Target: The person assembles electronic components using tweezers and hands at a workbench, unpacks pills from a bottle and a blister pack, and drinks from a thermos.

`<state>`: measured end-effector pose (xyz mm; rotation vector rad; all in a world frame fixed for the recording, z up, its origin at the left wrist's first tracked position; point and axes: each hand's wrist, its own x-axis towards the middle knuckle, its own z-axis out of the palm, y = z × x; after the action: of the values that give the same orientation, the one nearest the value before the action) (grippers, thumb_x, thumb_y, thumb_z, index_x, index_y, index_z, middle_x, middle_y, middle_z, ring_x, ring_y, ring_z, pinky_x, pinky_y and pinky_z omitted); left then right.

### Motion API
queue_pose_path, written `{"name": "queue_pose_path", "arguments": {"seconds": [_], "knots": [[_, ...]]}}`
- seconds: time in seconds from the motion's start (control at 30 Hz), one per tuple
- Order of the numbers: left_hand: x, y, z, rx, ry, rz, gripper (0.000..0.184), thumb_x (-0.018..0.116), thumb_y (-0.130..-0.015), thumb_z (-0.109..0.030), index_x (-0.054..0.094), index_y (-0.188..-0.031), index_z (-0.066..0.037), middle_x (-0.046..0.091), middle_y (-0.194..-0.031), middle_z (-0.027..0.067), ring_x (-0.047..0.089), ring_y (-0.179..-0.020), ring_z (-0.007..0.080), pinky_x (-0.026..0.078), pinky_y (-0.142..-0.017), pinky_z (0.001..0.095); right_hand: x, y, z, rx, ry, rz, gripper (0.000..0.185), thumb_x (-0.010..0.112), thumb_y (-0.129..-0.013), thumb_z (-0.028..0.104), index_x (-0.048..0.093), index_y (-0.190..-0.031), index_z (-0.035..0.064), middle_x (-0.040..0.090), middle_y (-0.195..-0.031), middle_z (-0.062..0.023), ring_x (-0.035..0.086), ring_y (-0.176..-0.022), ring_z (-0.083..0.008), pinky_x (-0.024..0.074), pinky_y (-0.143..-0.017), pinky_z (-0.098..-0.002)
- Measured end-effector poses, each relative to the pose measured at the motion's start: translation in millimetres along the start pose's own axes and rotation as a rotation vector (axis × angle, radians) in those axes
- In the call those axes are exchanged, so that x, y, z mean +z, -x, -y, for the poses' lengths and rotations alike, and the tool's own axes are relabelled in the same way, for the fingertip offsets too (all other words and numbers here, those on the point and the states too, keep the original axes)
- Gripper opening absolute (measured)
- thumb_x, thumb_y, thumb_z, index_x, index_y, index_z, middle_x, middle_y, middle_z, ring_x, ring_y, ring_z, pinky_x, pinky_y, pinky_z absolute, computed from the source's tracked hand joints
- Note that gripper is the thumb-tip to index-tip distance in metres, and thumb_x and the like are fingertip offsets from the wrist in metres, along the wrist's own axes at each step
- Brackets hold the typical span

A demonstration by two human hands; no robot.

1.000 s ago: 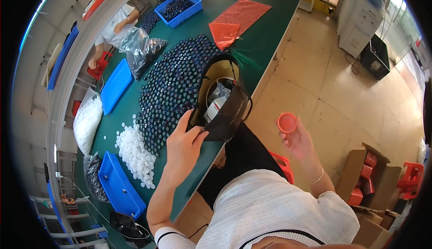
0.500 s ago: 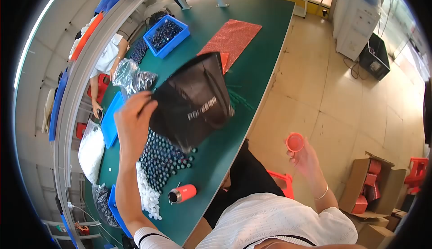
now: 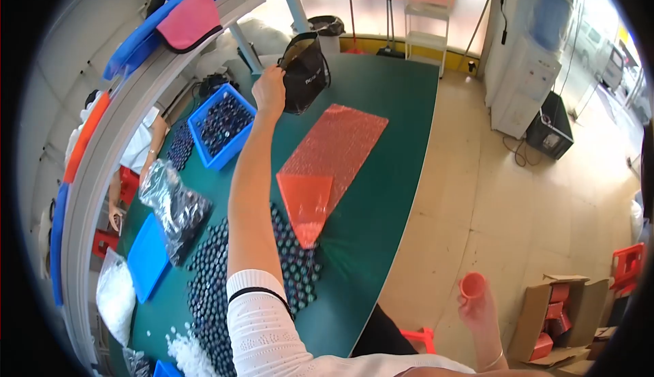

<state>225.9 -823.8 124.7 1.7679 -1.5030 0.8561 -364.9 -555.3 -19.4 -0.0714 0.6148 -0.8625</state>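
My left hand (image 3: 270,92) reaches out to the far part of the green table, its fingers closed on the top edge of a black bag (image 3: 306,80) with pale lettering. The bag hangs with its mouth partly spread. Well off to the right, beyond the table edge, my right hand (image 3: 479,314) holds a small red cup (image 3: 473,284) with its round rim facing up. Between the two hands a red bubble-wrap bag (image 3: 340,146) lies flat on the table, its near end narrowed and folded.
Many small dark round pieces (image 3: 208,288) are spread under my left arm, beside white pieces (image 3: 189,354). A blue bin (image 3: 216,162) holds more dark pieces. Clear plastic bags (image 3: 170,200) lie near a blue tray (image 3: 146,258). A co-worker's arm (image 3: 155,145) shows at left; a carton (image 3: 579,315) stands right.
My left hand has carried the black bag away from me to the far part of the table. The right hand still holds the red cup. The view has shifted, and the red bottle no longer shows.
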Motion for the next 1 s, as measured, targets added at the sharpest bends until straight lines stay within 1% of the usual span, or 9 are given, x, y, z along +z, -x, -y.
{"name": "queue_pose_path", "arguments": {"seconds": [0.23, 0.33, 0.4, 0.43, 0.5, 0.63, 0.7, 0.87, 1.0], "knots": [[79, 17, 19, 0.010, 0.162, -0.103, 0.010, 0.061, -0.086, -0.011, 0.068, -0.090, -0.003, 0.066, -0.107, 0.0072, 0.065, -0.084, 0.0327, 0.052, -0.074, 0.0404, 10, -19, 9, -0.133, 0.012, -0.128, 0.048, 0.044, -0.096, 0.050, 0.050, -0.128, 0.0157, 0.061, -0.114, -0.0101, 0.062, -0.074, -0.0202, 0.0543, -0.056, -0.0272], [81, 16, 24, 0.000, 0.167, 0.042, 0.027, 0.063, -0.084, -0.007, 0.063, -0.112, -0.008, 0.057, -0.125, 0.0141, 0.062, -0.096, 0.0365, 0.051, -0.081, 0.0417, 12, -26, 6, -0.108, -0.007, -0.126, 0.048, 0.045, -0.095, 0.050, 0.049, -0.130, 0.0161, 0.060, -0.115, -0.0105, 0.063, -0.075, -0.0205, 0.0546, -0.058, -0.0270], [70, 9, 16, -0.062, -0.073, 0.104, 0.057, 0.064, -0.084, -0.007, 0.046, -0.136, -0.021, 0.034, -0.143, 0.0219, 0.054, -0.110, 0.0401, 0.052, -0.079, 0.0441, 17, -29, 2, -0.089, -0.039, -0.109, 0.048, 0.045, -0.096, 0.049, 0.049, -0.130, 0.0163, 0.060, -0.115, -0.0109, 0.063, -0.076, -0.0211, 0.0548, -0.058, -0.0272], [68, 7, 20, -0.067, -0.038, 0.258, 0.085, 0.068, -0.080, -0.007, 0.021, -0.148, -0.029, 0.015, -0.149, 0.0281, 0.043, -0.122, 0.0456, 0.050, -0.086, 0.0483, 21, -31, 1, -0.079, -0.061, -0.084, 0.048, 0.045, -0.096, 0.049, 0.048, -0.130, 0.0159, 0.060, -0.115, -0.0117, 0.063, -0.077, -0.0223, 0.0550, -0.059, -0.0276], [57, 15, 13, -0.081, -0.049, 0.260, 0.092, 0.073, -0.078, -0.011, 0.018, -0.149, -0.029, 0.016, -0.150, 0.0272, 0.041, -0.125, 0.0456, 0.047, -0.091, 0.0512, 29, -35, -3, -0.054, -0.090, -0.045, 0.048, 0.045, -0.096, 0.048, 0.048, -0.131, 0.0155, 0.060, -0.115, -0.0126, 0.063, -0.078, -0.0234, 0.0553, -0.059, -0.0280], [-15, 34, -6, 0.031, -0.055, 0.442, 0.102, 0.075, -0.075, -0.011, 0.009, -0.150, -0.028, 0.017, -0.149, 0.0289, 0.042, -0.123, 0.0484, 0.047, -0.092, 0.0489, 29, -42, -10, 0.100, -0.157, 0.159, 0.047, 0.047, -0.096, 0.042, 0.047, -0.133, 0.0119, 0.058, -0.120, -0.0158, 0.062, -0.084, -0.0281, 0.0562, -0.063, -0.0312], [-73, 48, -26, 0.047, -0.036, 0.677, 0.098, 0.072, -0.077, -0.012, 0.008, -0.150, -0.028, 0.022, -0.148, 0.0277, 0.047, -0.120, 0.0454, 0.047, -0.092, 0.0478, 47, -38, -15, 0.095, -0.009, 0.012, 0.045, 0.044, -0.097, 0.046, 0.051, -0.129, 0.0151, 0.058, -0.119, -0.0148, 0.059, -0.074, -0.0252, 0.0552, -0.055, -0.0283], [-241, 111, -95, 0.257, 0.017, 0.822, 0.079, 0.068, -0.080, -0.008, 0.027, -0.146, -0.020, 0.034, -0.145, 0.0169, 0.047, -0.121, 0.0393, 0.046, -0.095, 0.0434, 81, -19, -24, 0.187, 0.143, 0.310, 0.048, 0.048, -0.096, 0.043, 0.046, -0.133, 0.0123, 0.058, -0.120, -0.0128, 0.062, -0.083, -0.0231, 0.0525, -0.065, -0.0286], [-368, 166, -114, 0.056, 0.077, 0.757, 0.071, 0.065, -0.081, -0.003, 0.034, -0.144, -0.014, 0.041, -0.142, 0.0157, 0.052, -0.119, 0.0356, 0.045, -0.096, 0.0417, 112, 7, -32, 0.211, 0.144, 0.570, 0.046, 0.048, -0.097, 0.040, 0.044, -0.130, 0.0079, 0.059, -0.115, -0.0114, 0.065, -0.085, -0.0206, 0.0551, -0.070, -0.0283]]}}
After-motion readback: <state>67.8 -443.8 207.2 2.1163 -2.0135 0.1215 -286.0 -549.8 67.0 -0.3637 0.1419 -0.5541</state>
